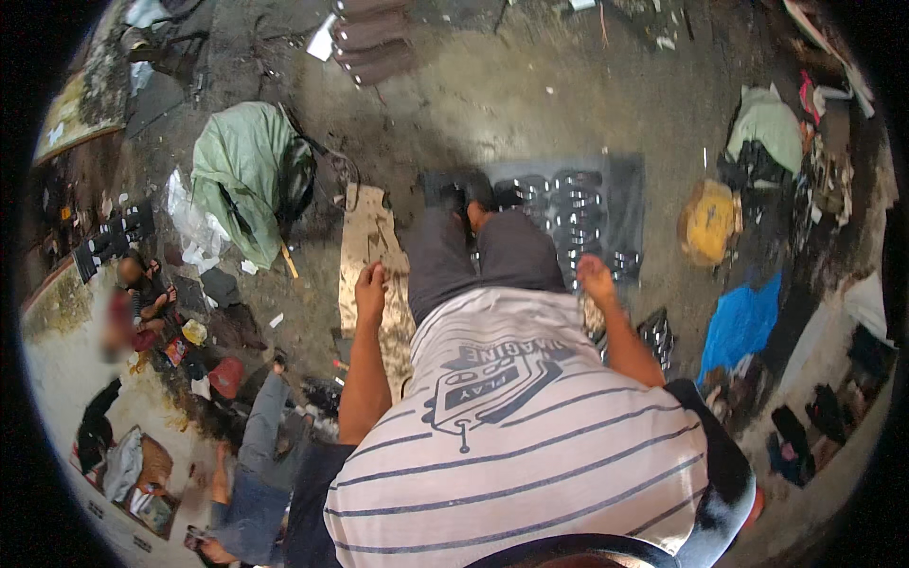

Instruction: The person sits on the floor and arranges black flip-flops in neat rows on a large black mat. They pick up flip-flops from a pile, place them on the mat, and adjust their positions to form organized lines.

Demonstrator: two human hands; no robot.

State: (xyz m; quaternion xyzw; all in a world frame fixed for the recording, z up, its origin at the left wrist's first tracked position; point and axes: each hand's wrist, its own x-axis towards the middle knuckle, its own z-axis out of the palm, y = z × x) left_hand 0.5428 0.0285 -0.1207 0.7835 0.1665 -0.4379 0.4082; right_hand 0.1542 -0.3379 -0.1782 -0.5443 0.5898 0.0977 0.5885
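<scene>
**Operator:** Head view, looking straight down: I see the left hand (370,287) hanging loosely curled and holding nothing over a cardboard sheet (367,237); the right hand (597,278), also holding nothing, hangs beside the dark mat (625,189) carrying rows of black parts (578,213).

**Desk:** Advice?

**Operator:** I'd step around the mat's near edge. Open ground lies ahead; a yellow container (708,222) and blue cloth (740,322) crowd the right.
</scene>
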